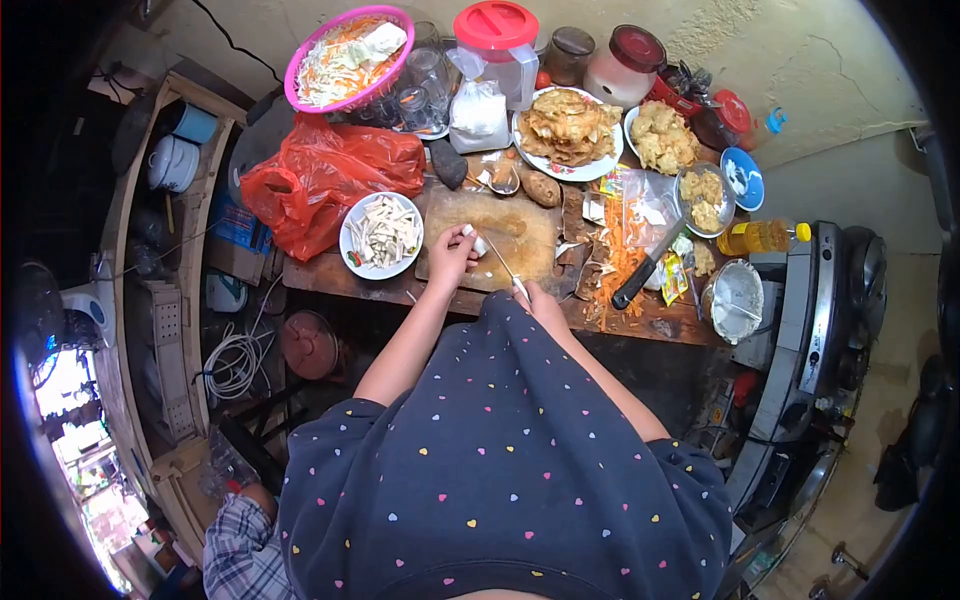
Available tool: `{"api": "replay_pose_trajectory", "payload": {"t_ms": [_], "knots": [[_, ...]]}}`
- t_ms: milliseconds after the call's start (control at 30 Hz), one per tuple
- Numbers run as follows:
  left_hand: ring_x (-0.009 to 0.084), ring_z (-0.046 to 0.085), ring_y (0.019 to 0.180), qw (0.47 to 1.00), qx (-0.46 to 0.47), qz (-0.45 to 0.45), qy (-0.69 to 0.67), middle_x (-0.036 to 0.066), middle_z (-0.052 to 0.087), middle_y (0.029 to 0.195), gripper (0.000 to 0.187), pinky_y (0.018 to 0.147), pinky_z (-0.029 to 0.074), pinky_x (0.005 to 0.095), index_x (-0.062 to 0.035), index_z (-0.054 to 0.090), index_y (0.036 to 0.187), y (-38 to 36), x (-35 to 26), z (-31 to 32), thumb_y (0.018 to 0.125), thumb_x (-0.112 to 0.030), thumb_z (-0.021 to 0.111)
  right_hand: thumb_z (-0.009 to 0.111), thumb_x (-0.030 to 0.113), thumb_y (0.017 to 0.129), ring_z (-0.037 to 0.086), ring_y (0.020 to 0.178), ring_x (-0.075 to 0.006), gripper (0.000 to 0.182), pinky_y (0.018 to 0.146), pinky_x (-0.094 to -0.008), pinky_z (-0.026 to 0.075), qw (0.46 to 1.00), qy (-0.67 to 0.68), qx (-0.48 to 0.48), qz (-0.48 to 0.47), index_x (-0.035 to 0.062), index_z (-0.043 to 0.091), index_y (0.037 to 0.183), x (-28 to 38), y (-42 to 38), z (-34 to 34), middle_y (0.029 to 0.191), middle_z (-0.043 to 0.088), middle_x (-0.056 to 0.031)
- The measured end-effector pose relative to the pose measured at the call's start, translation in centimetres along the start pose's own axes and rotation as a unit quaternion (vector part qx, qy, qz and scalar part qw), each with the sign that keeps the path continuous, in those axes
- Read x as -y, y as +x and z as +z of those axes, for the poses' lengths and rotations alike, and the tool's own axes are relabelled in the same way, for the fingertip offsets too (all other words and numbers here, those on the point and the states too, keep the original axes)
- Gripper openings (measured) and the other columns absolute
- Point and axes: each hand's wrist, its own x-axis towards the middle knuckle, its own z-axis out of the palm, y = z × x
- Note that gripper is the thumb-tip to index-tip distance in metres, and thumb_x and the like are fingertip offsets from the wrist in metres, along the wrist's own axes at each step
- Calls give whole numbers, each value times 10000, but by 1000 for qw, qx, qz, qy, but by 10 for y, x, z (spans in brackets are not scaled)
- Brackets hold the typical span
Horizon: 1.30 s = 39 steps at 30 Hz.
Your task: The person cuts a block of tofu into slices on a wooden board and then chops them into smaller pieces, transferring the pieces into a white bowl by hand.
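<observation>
Over the wooden cutting board, my left hand is closed around a small white peeled chunk, whose exact kind I cannot make out. My right hand grips a knife by its pale handle, the thin blade slanting up and left toward the chunk. Left of the board stands a white bowl heaped with pale cut strips, with a bit of red and green at its edge. Brown peelings and orange shreds lie to the board's right.
A second, black-handled knife lies on the right. Plates of fried fritters, a pink basin of shredded vegetables and a red-lidded pitcher line the back. A red plastic bag sits left; an oil bottle lies right.
</observation>
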Motion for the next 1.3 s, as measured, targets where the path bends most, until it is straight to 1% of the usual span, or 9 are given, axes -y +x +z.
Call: {"api": "replay_pose_trajectory", "payload": {"t_ms": [167,367,467,567,667,867,1067,1167,1300], "knots": [[100,604,676,998,-5,-14,-62,60,585,913,427,554,520,208,-5,499,1240,-8,-1,-1,891,-210,635,430,360,955,598,747,-460,358,662,-509,446,1000,-14,-2,-6,10,500,931,10,-5,2,726,598,-286],[135,645,778,989,4,74,128,112,609,995,451,557,524,238,-1,462,1244,-19,-13,7,857,-130,655,437,332,954,600,727,-455,327,642,-515,440,1000,10,-23,0,13,508,940,4,-5,1,728,601,-284],[160,654,817,988,11,105,113,141,612,1025,418,590,523,245,1,470,1203,-19,-9,9,845,-102,661,449,325,951,599,718,-454,315,632,-514,440,999,32,-43,4,18,517,934,-5,-5,2,726,602,-280],[164,649,836,967,-11,226,114,127,613,1022,377,633,518,245,-2,484,1170,-20,-4,10,853,-111,657,451,324,951,598,715,-456,313,623,-511,439,997,42,-62,3,21,521,918,-7,-6,0,721,602,-276],[171,619,846,896,-27,333,291,109,547,1009,318,676,514,276,-14,516,1139,-27,-18,6,868,-132,632,451,326,951,596,714,-458,318,620,-513,437,997,49,-66,2,20,521,904,-5,-6,0,718,602,-274],[163,616,788,956,-44,263,125,92,595,962,247,689,501,269,-10,564,1075,-13,-3,9,909,-190,595,455,326,953,590,723,-459,308,619,-507,439,998,35,-44,-9,24,501,917,-5,-2,3,713,597,-269],[105,615,765,997,-46,43,-43,45,647,965,242,602,476,223,-46,601,1078,-16,-24,16,898,-206,620,435,319,965,583,716,-465,279,628,-513,437,998,48,-33,-7,45,488,955,20,0,-7,716,589,-266],[102,621,753,1000,-11,26,11,45,647,979,263,560,466,212,-49,604,1092,-10,-24,8,887,-210,635,426,321,967,580,719,-471,291,636,-521,434,998,40,-36,-11,37,482,946,22,3,-7,721,586,-277],[106,625,730,999,-1,-5,-33,53,643,975,279,540,478,207,-40,601,1100,-10,-24,7,883,-211,641,416,323,968,578,720,-480,305,641,-533,436,1000,-1,-18,2,24,476,943,26,4,-8,729,587,-291]]}}
